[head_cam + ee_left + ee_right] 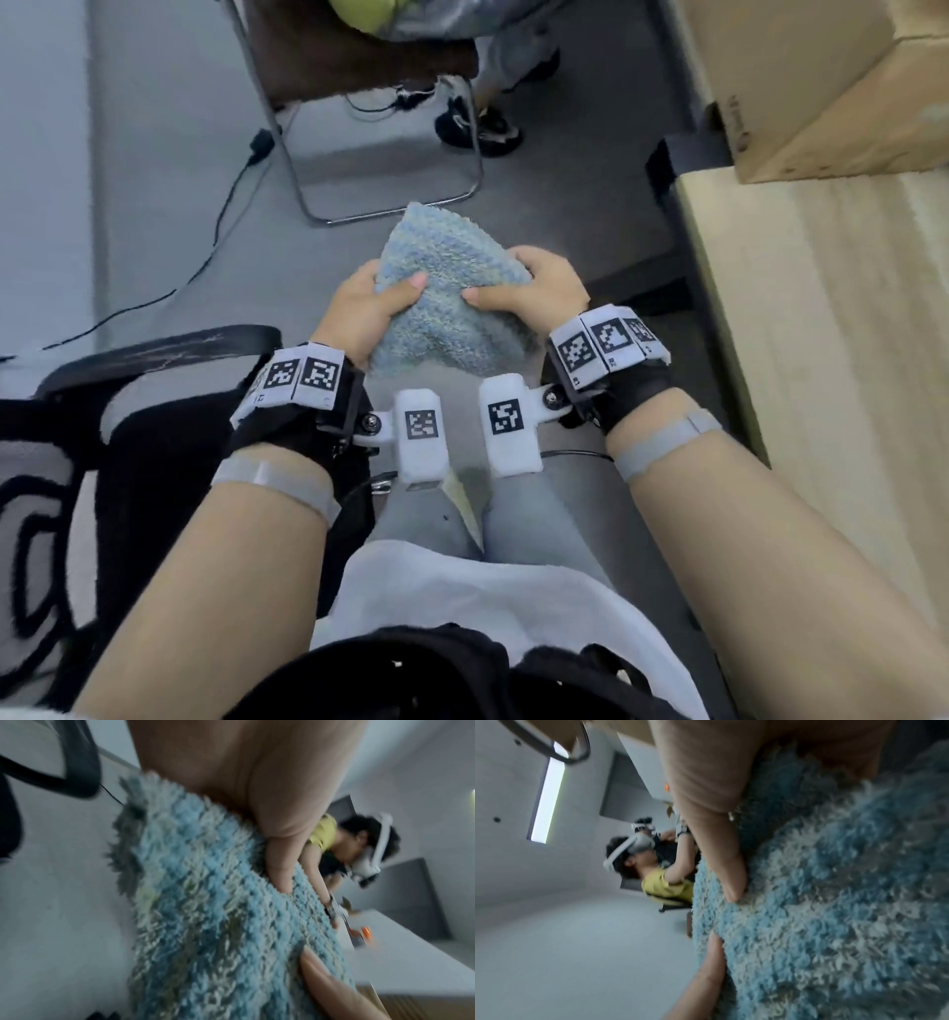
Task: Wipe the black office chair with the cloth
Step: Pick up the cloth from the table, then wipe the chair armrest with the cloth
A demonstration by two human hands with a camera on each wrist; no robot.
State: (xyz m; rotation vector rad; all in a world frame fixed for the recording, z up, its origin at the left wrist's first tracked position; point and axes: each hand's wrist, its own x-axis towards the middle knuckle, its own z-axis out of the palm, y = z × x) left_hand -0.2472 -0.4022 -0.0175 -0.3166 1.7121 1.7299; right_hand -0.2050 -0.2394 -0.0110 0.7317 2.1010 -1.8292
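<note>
Black office chair [154, 354]: at far left of the head view we see only a curved black armrest and part of the seat; the remainder is cut off by the frame edge.
Patterned cushion [46, 514]: black-and-white, partly cut off at lower left; we cannot make out its full shape.
Left hand [367, 303]: grasps the cloth's left side, thumb on top, fingers curled beneath and hidden.
Cloth [447, 288]: blue, shaggy, held between both hands above our knees, apart from the chair; its near edge hangs toward the lap.
Right hand [534, 290]: grasps the cloth's right side, thumb pressed into the pile.
Open room: grey floor [169, 180] ahead, bounded by a metal-framed chair [359, 128] beyond the cloth.
Wooden table [832, 360]: its edge runs close along our right.
Wrist views: blurred; cloth pile fills much of both.
</note>
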